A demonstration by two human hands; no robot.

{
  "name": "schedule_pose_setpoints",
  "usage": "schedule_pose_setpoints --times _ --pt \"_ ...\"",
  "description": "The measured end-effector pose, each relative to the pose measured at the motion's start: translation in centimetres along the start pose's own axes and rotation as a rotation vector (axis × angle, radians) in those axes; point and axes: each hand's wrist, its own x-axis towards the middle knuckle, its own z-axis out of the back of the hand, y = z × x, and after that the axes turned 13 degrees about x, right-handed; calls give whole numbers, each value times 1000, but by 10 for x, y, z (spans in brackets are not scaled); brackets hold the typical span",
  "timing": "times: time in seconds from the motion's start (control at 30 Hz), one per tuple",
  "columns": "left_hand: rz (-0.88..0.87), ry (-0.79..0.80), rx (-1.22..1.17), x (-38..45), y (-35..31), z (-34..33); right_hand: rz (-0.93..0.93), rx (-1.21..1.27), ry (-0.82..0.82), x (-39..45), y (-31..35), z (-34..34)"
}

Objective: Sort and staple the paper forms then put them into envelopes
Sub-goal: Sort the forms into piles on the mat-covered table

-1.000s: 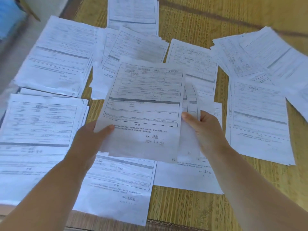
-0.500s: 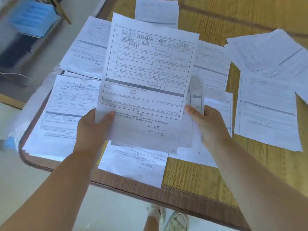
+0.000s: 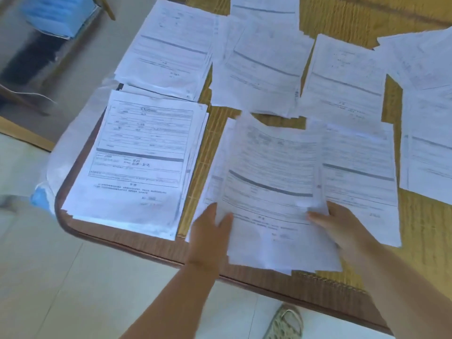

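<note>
Both hands — left & right — pinch one form over table; grip closed on paper.

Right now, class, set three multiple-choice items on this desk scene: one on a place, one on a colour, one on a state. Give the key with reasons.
1. Where does the held form sit?
A. near edge of the table
B. far edge
C. on the floor

2. What colour is the printed band across the form?
A. red
B. grey
C. green

3. How is the form held?
A. left hand only
B. right hand only
C. both hands

Key: 1 A, it overhangs the near rim; 2 B, a grey bar crosses mid-page; 3 C, one hand holds each lower side.
</note>
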Motion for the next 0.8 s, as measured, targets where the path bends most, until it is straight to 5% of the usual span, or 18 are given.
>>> schedule_pose_setpoints --times 0.27,0.37,0.6,0.8 --pt "-237 209 -49 -19 3 11 123 78 -294 -32 -1 27" --pt "-286 145 -75 -14 2 38 95 153 -226 -34 -1 23" --pt "-276 -29 -100 47 13 153 202 494 43 -41 54 -115" --pt "-146 -166 73 92 48 236 191 399 186 -22 81 -219"
